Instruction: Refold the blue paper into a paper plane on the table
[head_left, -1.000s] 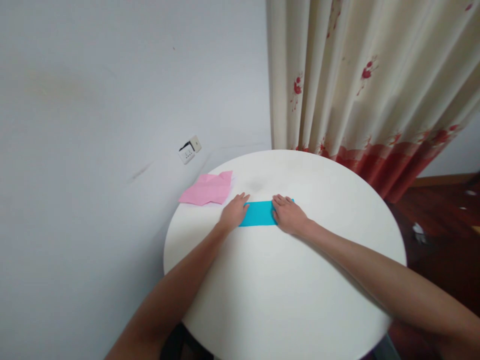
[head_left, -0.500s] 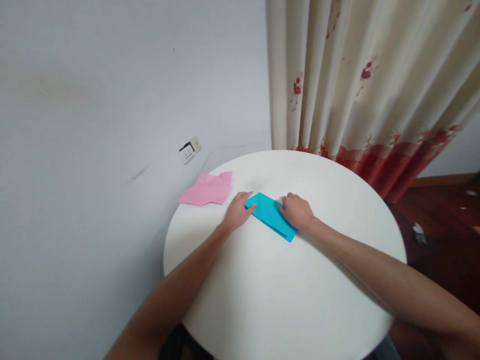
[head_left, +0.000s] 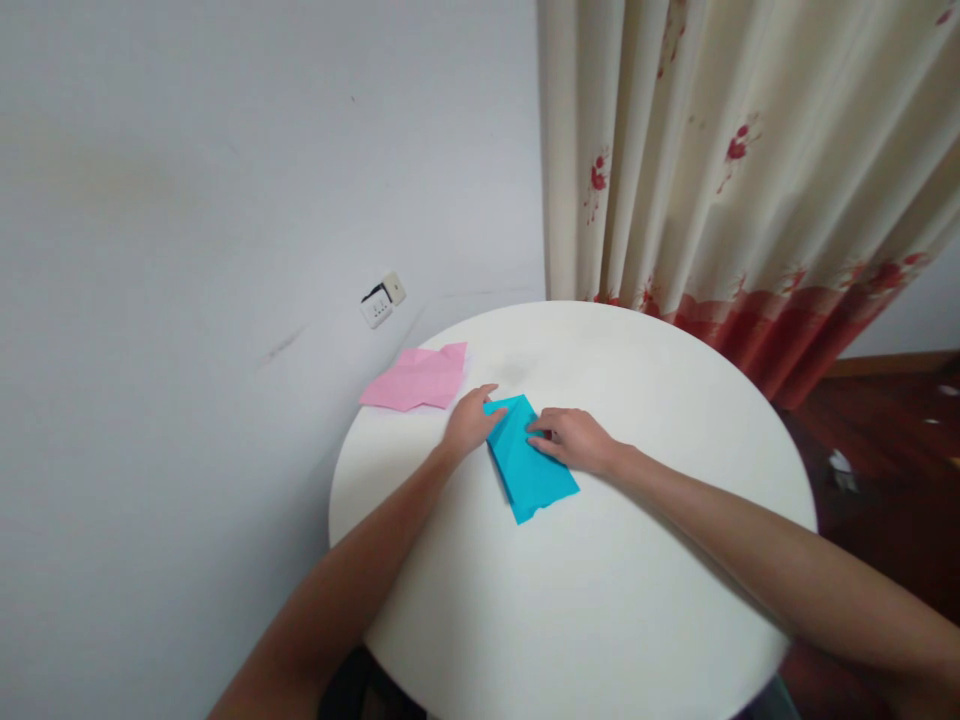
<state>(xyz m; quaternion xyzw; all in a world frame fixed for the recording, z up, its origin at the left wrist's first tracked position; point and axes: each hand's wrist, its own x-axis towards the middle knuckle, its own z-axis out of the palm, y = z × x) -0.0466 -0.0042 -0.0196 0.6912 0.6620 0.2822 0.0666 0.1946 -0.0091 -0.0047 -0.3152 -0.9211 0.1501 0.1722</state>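
A folded blue paper strip (head_left: 529, 465) lies on the round white table (head_left: 600, 600), its long side now pointing toward me. My left hand (head_left: 469, 422) rests flat on the table with its fingertips on the strip's far left corner. My right hand (head_left: 574, 440) lies on the strip's right edge, fingers stretched out over the paper. Neither hand lifts the paper off the table.
A pink paper piece (head_left: 416, 380) lies at the table's far left rim. A grey wall with a socket (head_left: 382, 300) stands behind it. A cream curtain (head_left: 735, 170) with red flowers hangs at the back right, above a dark wooden floor (head_left: 885, 420).
The blue strip has been turned on the table from lying crosswise to pointing toward me. Both hands followed it, and the right hand shifted left onto the paper.
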